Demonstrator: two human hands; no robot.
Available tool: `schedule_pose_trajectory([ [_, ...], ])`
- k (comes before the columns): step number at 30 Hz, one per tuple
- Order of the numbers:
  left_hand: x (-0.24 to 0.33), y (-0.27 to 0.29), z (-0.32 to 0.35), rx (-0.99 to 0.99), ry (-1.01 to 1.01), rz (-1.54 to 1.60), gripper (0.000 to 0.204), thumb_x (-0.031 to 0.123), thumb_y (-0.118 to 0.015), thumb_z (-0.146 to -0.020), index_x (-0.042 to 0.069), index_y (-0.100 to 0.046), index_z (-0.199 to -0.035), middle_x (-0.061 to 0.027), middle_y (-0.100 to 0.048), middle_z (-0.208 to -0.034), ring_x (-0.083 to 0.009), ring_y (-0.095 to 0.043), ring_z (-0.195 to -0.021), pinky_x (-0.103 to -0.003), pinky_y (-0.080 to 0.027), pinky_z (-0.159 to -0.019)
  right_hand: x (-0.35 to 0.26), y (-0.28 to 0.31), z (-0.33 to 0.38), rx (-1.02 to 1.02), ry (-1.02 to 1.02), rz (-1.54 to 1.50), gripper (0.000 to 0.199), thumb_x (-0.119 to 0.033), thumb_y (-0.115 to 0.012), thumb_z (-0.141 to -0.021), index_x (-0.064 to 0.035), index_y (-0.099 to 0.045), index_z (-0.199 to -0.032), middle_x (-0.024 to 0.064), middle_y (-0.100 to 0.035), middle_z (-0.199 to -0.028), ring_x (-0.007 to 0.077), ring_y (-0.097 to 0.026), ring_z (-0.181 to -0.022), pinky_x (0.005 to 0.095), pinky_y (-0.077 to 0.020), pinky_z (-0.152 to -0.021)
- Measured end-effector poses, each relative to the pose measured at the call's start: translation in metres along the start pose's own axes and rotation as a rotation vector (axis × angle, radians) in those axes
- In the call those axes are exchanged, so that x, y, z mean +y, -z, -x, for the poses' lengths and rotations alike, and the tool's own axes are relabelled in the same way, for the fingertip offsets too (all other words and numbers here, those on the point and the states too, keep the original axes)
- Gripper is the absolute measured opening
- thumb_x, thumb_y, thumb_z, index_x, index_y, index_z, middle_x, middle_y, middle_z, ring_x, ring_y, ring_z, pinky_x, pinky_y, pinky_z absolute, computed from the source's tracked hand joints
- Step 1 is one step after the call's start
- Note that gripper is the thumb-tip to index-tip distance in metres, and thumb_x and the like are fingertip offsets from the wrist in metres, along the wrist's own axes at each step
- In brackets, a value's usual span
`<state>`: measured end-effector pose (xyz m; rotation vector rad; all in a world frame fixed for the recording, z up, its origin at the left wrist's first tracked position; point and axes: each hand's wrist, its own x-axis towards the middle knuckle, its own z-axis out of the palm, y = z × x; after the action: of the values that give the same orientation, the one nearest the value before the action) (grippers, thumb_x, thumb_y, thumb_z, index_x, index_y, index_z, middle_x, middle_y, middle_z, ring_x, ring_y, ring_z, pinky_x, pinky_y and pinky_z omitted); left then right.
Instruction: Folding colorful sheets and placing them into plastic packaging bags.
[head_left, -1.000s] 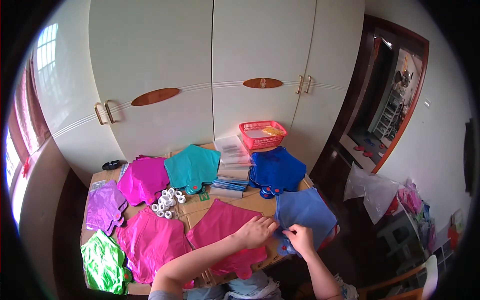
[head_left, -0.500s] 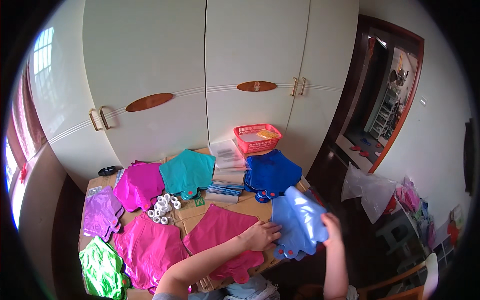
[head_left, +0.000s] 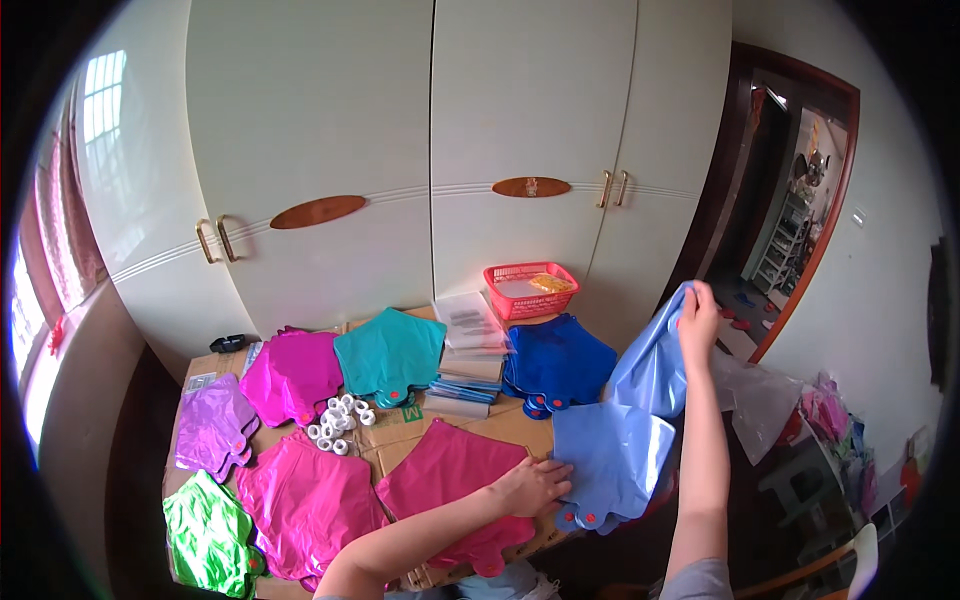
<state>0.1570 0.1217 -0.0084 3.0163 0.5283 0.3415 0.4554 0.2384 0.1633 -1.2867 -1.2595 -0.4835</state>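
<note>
Pale-blue foil pile (head_left: 615,455) at three o'clock: my left hand (head_left: 537,487) lies on its left edge, fingers loosely spread, grasping nothing, its forearm blocking part of the deep-pink pile (head_left: 450,470). My right hand (head_left: 700,315), fingers pinched, holds up one pale-blue sheet (head_left: 645,365) toward two. I count six more piles: bright-pink pile (head_left: 305,505) and green pile (head_left: 208,530) at eight, lilac pile (head_left: 213,420) at nine, magenta pile (head_left: 290,372) at ten, teal pile (head_left: 390,350) near twelve, dark-blue pile (head_left: 560,362) at two. At nine, at least nine white rings (head_left: 340,424). Farther, a printed sleeve (head_left: 468,325), its lettering too blurred for me to read, then one red basket (head_left: 530,308) at one.
</note>
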Motion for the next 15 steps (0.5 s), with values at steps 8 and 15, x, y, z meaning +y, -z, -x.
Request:
schedule_pose_trajectory([
  [8,0.007,0.008,-0.005,-0.08,0.012,0.02,0.038,0.036,-0.058,-0.086,0.009,-0.053,-0.113,-0.0134,-0.044,-0.138,-0.0284,-0.041,-0.128,-0.047,-0.042,-0.093,0.0,-0.033,-0.058,0.054,0.093,-0.032,0.019,-0.019,-0.055,-0.092,-0.0069,-0.06,-0.105,0.0154,-0.065,-0.08,0.0292,-0.065,-0.071,0.0379,-0.0487,-0.062],
  [15,0.008,0.009,-0.005,-0.125,0.021,0.009,0.043,0.036,-0.058,-0.085,0.008,-0.051,-0.118,-0.0129,-0.04,-0.14,-0.0283,-0.038,-0.129,-0.047,-0.041,-0.094,-0.01,-0.097,0.1,-0.574,0.588,0.082,0.004,-0.017,-0.051,-0.089,-0.0154,-0.054,-0.092,0.0108,-0.063,-0.072,0.0297,-0.065,-0.063,0.0416,-0.0514,-0.051],
])
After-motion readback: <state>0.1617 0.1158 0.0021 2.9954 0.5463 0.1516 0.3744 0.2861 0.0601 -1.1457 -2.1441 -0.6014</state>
